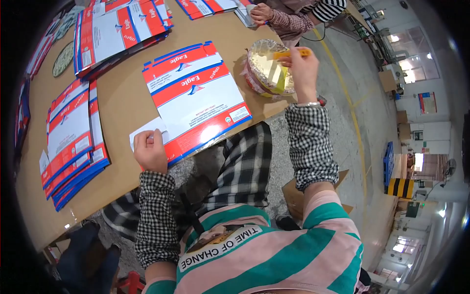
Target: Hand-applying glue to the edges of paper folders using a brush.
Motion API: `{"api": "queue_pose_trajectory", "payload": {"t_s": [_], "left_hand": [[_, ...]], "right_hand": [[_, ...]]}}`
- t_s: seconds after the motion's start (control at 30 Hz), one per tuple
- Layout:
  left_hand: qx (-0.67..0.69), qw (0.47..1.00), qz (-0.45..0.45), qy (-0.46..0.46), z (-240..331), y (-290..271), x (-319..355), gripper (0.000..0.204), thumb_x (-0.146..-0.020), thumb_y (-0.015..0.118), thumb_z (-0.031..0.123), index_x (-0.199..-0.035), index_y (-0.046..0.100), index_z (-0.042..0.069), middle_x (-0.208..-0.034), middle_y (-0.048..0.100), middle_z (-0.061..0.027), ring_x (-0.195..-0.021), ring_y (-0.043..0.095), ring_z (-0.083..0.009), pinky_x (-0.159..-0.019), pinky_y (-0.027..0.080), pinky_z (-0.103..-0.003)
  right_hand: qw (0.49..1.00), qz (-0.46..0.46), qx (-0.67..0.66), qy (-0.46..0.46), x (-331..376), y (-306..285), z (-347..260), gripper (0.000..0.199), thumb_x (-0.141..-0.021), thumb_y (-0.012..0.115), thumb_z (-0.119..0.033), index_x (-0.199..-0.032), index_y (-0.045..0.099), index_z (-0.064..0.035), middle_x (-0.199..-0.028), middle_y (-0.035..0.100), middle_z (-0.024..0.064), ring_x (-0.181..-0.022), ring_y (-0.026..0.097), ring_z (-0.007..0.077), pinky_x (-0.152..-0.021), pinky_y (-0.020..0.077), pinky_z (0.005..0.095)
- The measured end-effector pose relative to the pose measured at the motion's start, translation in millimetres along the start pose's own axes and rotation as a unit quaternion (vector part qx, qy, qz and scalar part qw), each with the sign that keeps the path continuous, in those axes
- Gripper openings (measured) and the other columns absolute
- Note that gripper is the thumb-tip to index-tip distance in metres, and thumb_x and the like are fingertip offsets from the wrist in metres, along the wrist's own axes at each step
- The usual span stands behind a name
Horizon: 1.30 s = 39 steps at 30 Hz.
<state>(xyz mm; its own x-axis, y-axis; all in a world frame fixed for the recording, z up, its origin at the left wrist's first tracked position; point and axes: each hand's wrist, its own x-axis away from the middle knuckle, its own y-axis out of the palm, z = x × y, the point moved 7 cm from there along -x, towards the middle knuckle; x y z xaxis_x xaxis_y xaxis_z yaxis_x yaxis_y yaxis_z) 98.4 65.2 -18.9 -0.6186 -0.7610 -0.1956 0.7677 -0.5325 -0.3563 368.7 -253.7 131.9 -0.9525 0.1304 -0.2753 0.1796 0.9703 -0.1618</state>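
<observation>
Striped in pink and green, the person's shirt (274,255) fills the bottom of the view, with checked sleeve covers (311,147) running up both forearms. Beyond it spreads the largest thing, a brown worktable (122,98) with a smooth, matte, board-like top whose near edge bends from lower left up to the right past the dish; bare brown surface shows between the piles, and past the edge lies speckled grey floor (342,122) with a yellow line. A flat, unfolded carton blank (196,98), glossy white with red and blue bands, lies in the middle of the table with its near corner reaching the edge. The left hand (151,151) presses flat, fingers bent, on the blank's white flap at that near left corner. More flattened blanks sit in a fanned stack at the left (73,142) and another stack at the far side (120,32). At the table's right edge rests a round dish lined with crinkled foil (262,66), holding pale yellowish glue. The right hand (303,71) is closed on a small brush with an orange handle (296,53), its pale bristle end down in the dish. At the far end of the table another person's hands (264,13), in striped and checked sleeves, rest by further blanks. A cardboard box (293,193) stands on the floor beside the person's right elbow.
</observation>
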Motion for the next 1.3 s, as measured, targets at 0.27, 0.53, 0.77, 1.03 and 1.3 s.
{"api": "queue_pose_trajectory", "payload": {"t_s": [0.27, 0.53, 0.77, 1.03, 1.3], "left_hand": [[-0.009, 1.0, -0.003, 0.013, 3, -1, -2, 0.014, -0.082, 0.061, 0.01, -0.077, 0.058, -0.004, -0.075, 0.052, -0.005, -0.06, 0.046, -0.0098, -0.053, 0.039, -0.023], [-0.018, 1.0, -0.012, 0.005, 4, -1, -2, 0.016, -0.084, 0.059, 0.01, -0.079, 0.058, -0.005, -0.078, 0.052, -0.0055, -0.064, 0.047, -0.0092, -0.056, 0.04, -0.023], [-0.006, 1.0, -0.019, 0.003, 4, -1, -2, 0.015, -0.084, 0.058, 0.008, -0.081, 0.058, -0.006, -0.079, 0.052, -0.0058, -0.064, 0.048, -0.0095, -0.058, 0.041, -0.023], [-0.025, 0.999, -0.016, 0.017, 8, 1, -5, 0.014, -0.083, 0.058, 0.008, -0.08, 0.059, -0.005, -0.077, 0.053, -0.0064, -0.062, 0.047, -0.0108, -0.057, 0.04, -0.024], [-0.01, 0.999, -0.036, 0.002, 8, -1, -5, 0.013, -0.082, 0.058, 0.008, -0.083, 0.059, -0.005, -0.08, 0.054, -0.0086, -0.063, 0.051, -0.0138, -0.057, 0.043, -0.025]], "right_hand": [[0.987, -0.098, 0.113, 0.063, -24, 33, 48, 0.019, -0.085, 0.055, -0.013, -0.09, 0.055, 0.0059, -0.07, 0.061, 0.009, -0.054, 0.061, 0.0131, -0.045, 0.0462, 0.0222], [0.983, -0.122, 0.06, 0.127, -17, 34, 45, 0.02, -0.084, 0.058, -0.014, -0.09, 0.055, 0.0047, -0.07, 0.06, 0.0085, -0.054, 0.06, 0.0134, -0.046, 0.0451, 0.0221], [0.987, -0.097, -0.037, 0.121, -7, 17, 27, 0.021, -0.083, 0.059, -0.014, -0.092, 0.053, 0.0052, -0.078, 0.06, 0.0117, -0.059, 0.061, 0.0147, -0.05, 0.0472, 0.0224], [0.987, -0.095, -0.074, 0.102, 3, 6, 9, 0.019, -0.084, 0.059, -0.013, -0.091, 0.053, 0.0037, -0.08, 0.06, 0.0111, -0.061, 0.06, 0.0146, -0.054, 0.0471, 0.0228], [0.962, -0.043, -0.25, 0.104, 44, -10, 11, 0.015, -0.088, 0.054, -0.014, -0.089, 0.053, 0.0009, -0.078, 0.058, 0.0078, -0.06, 0.055, 0.0141, -0.055, 0.0443, 0.0239]]}}
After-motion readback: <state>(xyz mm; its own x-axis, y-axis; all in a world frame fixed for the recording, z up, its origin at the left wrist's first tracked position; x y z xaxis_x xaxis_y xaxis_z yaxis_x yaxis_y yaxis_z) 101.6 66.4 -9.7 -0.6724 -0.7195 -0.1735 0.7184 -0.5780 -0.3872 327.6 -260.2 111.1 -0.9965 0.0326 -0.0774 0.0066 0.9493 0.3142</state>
